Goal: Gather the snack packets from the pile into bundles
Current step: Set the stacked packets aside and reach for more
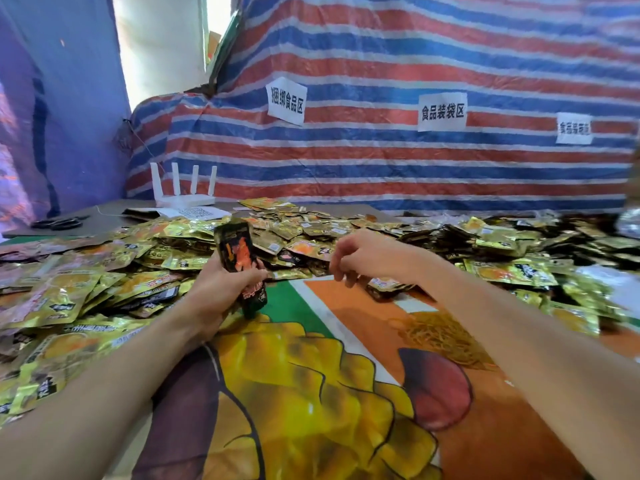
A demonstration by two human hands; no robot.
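The left hand [214, 292] grips a stack of dark packets [239, 261] round its lower half, its long axis nearly upright and leaning slightly away. The right hand [360, 254] hovers to the right of it, fingers loosely curled downward with nothing visible in them. Just below them a dark packet [386, 285] lies flat at the near edge of the pile of snack packets [166, 244], so the right hand is nearer and would carry it leftward to the stack
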